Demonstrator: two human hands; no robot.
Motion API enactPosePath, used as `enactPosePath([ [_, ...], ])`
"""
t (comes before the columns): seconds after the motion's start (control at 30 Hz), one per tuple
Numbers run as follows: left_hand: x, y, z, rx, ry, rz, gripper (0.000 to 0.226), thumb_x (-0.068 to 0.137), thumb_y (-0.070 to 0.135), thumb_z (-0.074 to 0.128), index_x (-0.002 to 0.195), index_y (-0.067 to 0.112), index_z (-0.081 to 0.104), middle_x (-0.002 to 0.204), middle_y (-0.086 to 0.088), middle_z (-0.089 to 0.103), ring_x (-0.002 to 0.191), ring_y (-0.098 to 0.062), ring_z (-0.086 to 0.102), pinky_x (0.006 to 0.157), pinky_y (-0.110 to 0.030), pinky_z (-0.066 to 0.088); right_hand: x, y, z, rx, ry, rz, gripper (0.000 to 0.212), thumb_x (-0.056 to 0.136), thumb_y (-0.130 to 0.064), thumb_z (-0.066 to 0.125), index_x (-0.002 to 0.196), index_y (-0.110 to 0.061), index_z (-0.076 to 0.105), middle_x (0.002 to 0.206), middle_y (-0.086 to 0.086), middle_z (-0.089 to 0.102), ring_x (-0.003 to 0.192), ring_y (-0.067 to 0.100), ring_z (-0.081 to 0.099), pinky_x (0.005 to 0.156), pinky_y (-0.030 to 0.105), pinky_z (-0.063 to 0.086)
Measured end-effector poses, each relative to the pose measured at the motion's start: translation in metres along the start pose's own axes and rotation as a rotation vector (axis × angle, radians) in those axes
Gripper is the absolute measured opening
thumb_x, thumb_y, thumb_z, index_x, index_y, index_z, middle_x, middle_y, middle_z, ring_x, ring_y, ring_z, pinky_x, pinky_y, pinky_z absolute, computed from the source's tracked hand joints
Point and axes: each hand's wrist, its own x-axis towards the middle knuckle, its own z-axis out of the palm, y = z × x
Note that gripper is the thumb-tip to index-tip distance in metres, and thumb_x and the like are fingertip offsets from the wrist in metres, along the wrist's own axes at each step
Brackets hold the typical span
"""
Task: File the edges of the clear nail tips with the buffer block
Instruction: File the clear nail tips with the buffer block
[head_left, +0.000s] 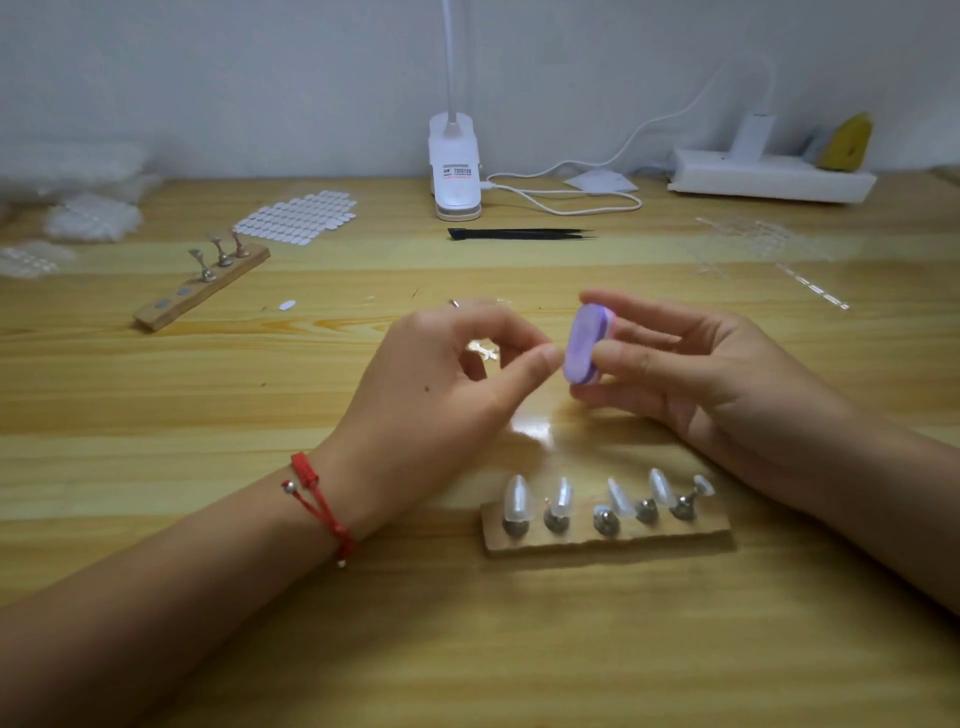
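- The right hand (701, 374) grips a small oval purple foam buffer block (587, 345). The thumb lies on the block's near side and the forefinger over its top, while the other fingers are loosely curled beneath.
- The left hand (447, 374) is curled, its thumb and forefinger closed to a pinch right against the block's left face. In the hollow of that pinch it holds a small clear piece (483, 349) that glints; it is too blurred to make out its shape.
- A red cord bracelet (322, 504) circles the left wrist.
- Just below the hands, nearer the person, a short wooden strip (605, 538) lies on the pale wooden table (260, 649). The strip carries five small metal stands, each topped with a clear nail tip (517, 496).
- Beyond the left hand and further left lies a second wooden strip (202, 288), with three bare metal stands at its far end.
- Past that strip sits a sheet of white oval stickers (298, 215).
- Beyond both hands lie black tweezers (519, 234), and behind them stands a white clip lamp (454, 166) with a white cable (566, 200).
- Far beyond the right hand, by the wall, sits a white power strip (769, 176).
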Motion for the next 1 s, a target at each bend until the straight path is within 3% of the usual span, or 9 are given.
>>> enactPosePath([
  [0.1,0.0016,-0.0004,-0.0029,0.006,0.039,0.003,0.01,0.085,0.021,0.07,0.075,0.022,0.07,0.068,0.007,0.06,0.043,-0.003,0.04,0.049,-0.009,0.029,-0.0029,0.0004,0.0044,-0.109,-0.068,0.02,0.046,0.06,-0.015,0.078,0.106,-0.02,0.076,0.096,0.009,0.075,0.082,0.02,0.072,0.072,0.025,0.057],
  [0.2,-0.0007,-0.0025,-0.0013,0.069,-0.047,-0.002,0.008,0.085,0.026,0.071,0.078,0.022,0.072,0.076,0.005,0.065,0.047,-0.005,0.041,0.052,-0.015,0.031,-0.0003,-0.0004,0.0007,0.009,0.011,-0.001,0.039,0.062,-0.009,0.074,0.101,-0.015,0.077,0.091,0.005,0.074,0.082,0.018,0.072,0.071,0.025,0.058],
  [0.37,0.0013,-0.0009,-0.0029,0.038,0.032,0.027,0.01,0.085,0.024,0.071,0.076,0.023,0.07,0.074,0.005,0.063,0.045,-0.006,0.041,0.05,-0.012,0.03,-0.0036,0.0002,0.0056,-0.165,-0.035,0.004,0.043,0.056,-0.019,0.081,0.099,-0.023,0.078,0.098,0.008,0.075,0.085,0.024,0.073,0.073,0.028,0.058],
  [0.47,0.0005,-0.0027,-0.0018,0.087,-0.044,0.008,0.01,0.084,0.029,0.071,0.076,0.023,0.071,0.075,0.006,0.064,0.047,-0.005,0.042,0.052,-0.015,0.032,-0.0019,-0.0001,0.0036,-0.077,0.026,-0.015,0.038,0.054,-0.015,0.08,0.091,-0.017,0.075,0.088,0.009,0.074,0.076,0.023,0.073,0.067,0.027,0.058],
  [0.6,0.0021,-0.0015,-0.0051,0.028,0.022,0.015,0.011,0.085,0.022,0.072,0.074,0.022,0.069,0.071,0.004,0.062,0.043,-0.005,0.039,0.049,-0.01,0.029,-0.0034,0.0004,0.0056,-0.155,-0.008,0.0,0.037,0.055,-0.02,0.081,0.092,-0.021,0.077,0.094,0.009,0.075,0.078,0.022,0.072,0.069,0.027,0.058],
  [0.73,-0.001,-0.0026,-0.0002,0.123,-0.094,-0.007,0.01,0.082,0.032,0.071,0.074,0.027,0.07,0.076,0.007,0.066,0.048,-0.004,0.043,0.054,-0.02,0.034,-0.0014,0.0014,0.0051,-0.07,0.05,-0.019,0.031,0.06,-0.016,0.076,0.09,-0.017,0.079,0.094,0.006,0.076,0.077,0.018,0.072,0.066,0.025,0.058],
  [0.87,0.0012,0.0017,-0.003,0.004,-0.014,-0.02,0.011,0.083,0.025,0.072,0.073,0.021,0.07,0.07,0.0,0.062,0.043,-0.004,0.037,0.047,-0.013,0.03,-0.0033,-0.0002,0.0066,-0.129,0.019,0.003,0.039,0.058,-0.023,0.077,0.097,-0.018,0.077,0.097,0.006,0.076,0.079,0.015,0.072,0.067,0.023,0.057],
  [1.0,0.0052,0.0031,-0.0061,-0.075,0.102,-0.069,0.011,0.084,0.021,0.071,0.073,0.02,0.07,0.052,0.015,0.052,0.04,-0.001,0.037,0.045,-0.005,0.026,-0.0042,-0.0031,0.0072,-0.125,-0.006,0.036,0.039,0.059,-0.022,0.075,0.097,-0.018,0.077,0.09,0.006,0.076,0.071,0.012,0.068,0.063,0.021,0.056],
])
